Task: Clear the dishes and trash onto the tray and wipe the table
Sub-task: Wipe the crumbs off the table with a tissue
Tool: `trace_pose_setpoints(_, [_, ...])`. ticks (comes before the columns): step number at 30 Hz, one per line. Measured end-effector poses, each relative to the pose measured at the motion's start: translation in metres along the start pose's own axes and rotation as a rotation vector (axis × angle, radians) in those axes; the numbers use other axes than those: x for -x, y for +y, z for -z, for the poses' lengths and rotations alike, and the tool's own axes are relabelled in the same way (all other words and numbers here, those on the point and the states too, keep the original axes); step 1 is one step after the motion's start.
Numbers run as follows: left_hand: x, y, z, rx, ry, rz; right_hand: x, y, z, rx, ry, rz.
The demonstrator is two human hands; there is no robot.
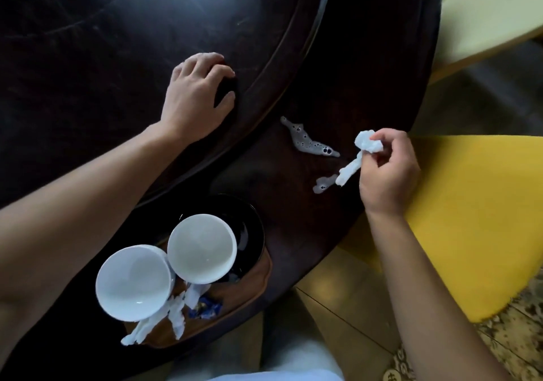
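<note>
Over the dark table, the right hand pinches a crumpled tissue beside the foamy spill (presumably to wipe it); the left hand rests spread, bracing.

Right hand pinches a crumpled white tissue between its fingers, a twisted tail hanging down to a small foamy puddle on the dark worktop. A longer foamy spill lies just beside it, toward the centre. Left hand rests palm-down on the raised inner disc (fingers curled at its edge). Near the body, a brown tray carries two white bowls touching rim to rim, a black plate, shredded tissue scraps and a blue wrapper.
</note>
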State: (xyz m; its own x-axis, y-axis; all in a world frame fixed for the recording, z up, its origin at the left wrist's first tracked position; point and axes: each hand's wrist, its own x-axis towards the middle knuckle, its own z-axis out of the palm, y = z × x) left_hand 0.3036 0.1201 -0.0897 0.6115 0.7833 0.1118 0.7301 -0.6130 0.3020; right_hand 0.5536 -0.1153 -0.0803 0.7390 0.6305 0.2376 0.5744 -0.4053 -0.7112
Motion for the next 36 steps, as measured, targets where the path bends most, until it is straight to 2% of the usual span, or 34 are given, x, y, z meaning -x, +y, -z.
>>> trace_pose_setpoints(9, [0.005,-0.003,-0.01,0.007,0.075,-0.02,0.038,0.033,-0.016,0.203,-0.119,-0.037])
trace_pose_setpoints(14, [0.005,-0.003,-0.011,-0.059,0.103,-0.012,0.045,0.037,-0.012,0.385,-0.103,-0.055])
trace_pose_setpoints(21, [0.003,0.0,-0.01,-0.041,0.078,0.032,0.052,0.037,-0.007,0.487,-0.172,-0.003])
trace_pose_setpoints(29, [0.002,0.003,-0.009,-0.023,0.066,0.046,0.03,0.038,0.006,0.444,-0.411,0.014])
trace_pose_setpoints(36, [0.002,0.003,-0.008,-0.012,0.061,0.049,-0.024,0.017,-0.012,0.263,-0.267,0.01])
